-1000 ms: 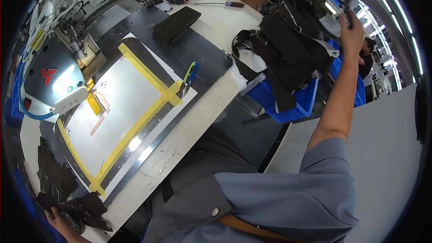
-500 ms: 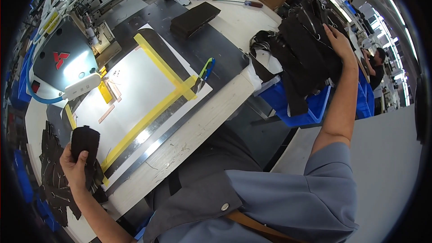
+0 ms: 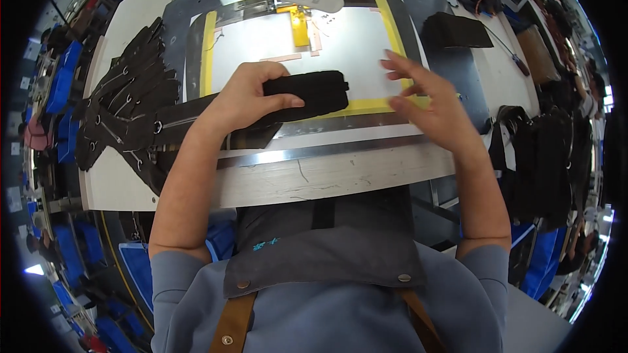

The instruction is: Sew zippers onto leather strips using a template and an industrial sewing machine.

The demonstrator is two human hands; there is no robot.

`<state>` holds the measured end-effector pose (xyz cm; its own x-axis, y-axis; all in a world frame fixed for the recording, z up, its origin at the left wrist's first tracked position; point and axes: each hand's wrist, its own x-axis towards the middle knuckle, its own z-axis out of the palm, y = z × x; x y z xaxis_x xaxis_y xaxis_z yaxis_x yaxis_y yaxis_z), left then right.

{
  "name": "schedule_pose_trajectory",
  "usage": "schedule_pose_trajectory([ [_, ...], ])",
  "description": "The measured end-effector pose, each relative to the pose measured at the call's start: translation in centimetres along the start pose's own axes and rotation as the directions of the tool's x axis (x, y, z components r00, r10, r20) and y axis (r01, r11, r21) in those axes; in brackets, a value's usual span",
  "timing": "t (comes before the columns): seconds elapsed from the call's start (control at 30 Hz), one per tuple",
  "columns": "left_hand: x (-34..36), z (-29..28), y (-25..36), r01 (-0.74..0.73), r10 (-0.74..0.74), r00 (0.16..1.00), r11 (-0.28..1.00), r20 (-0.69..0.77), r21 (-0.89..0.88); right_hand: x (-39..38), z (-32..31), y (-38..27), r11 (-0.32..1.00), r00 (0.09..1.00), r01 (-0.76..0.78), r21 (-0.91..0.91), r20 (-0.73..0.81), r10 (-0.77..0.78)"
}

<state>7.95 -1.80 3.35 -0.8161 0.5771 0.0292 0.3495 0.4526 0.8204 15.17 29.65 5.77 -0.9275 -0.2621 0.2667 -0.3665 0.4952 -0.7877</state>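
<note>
Fingers of the left hand (image 3: 245, 98) clamp a flat black fabric piece (image 3: 307, 93) level over the white yellow-taped template (image 3: 261, 42); right hand (image 3: 428, 101) hovers open beside, ready to steady it.

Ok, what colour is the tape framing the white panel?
Yellow. The tape borders the white panel, clearest in the head view.

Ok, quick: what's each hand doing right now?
Left hand: closed on the black pad, held over the white template.
Right hand: open, fingers spread, holding nothing.
</note>
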Motion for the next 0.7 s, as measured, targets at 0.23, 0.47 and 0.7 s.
schedule_pose_trajectory([
  [0.23,-0.9,-3.3,-0.9,0.232,-0.225,0.969,0.970,0.099,-0.070,7.4,8.1,0.7,0.919,0.893,-0.328,0.220,0.389,0.225],
  [0.47,-2.0,-7.7,-1.5,0.138,-0.022,0.948,0.928,0.318,-0.346,8.8,9.4,0.8,0.879,0.867,-0.359,0.314,0.461,0.190],
  [0.7,-2.0,-11.1,-1.7,0.336,-0.144,0.853,0.887,0.502,-0.317,8.3,8.3,0.3,0.892,0.951,-0.228,0.389,0.286,0.119],
])
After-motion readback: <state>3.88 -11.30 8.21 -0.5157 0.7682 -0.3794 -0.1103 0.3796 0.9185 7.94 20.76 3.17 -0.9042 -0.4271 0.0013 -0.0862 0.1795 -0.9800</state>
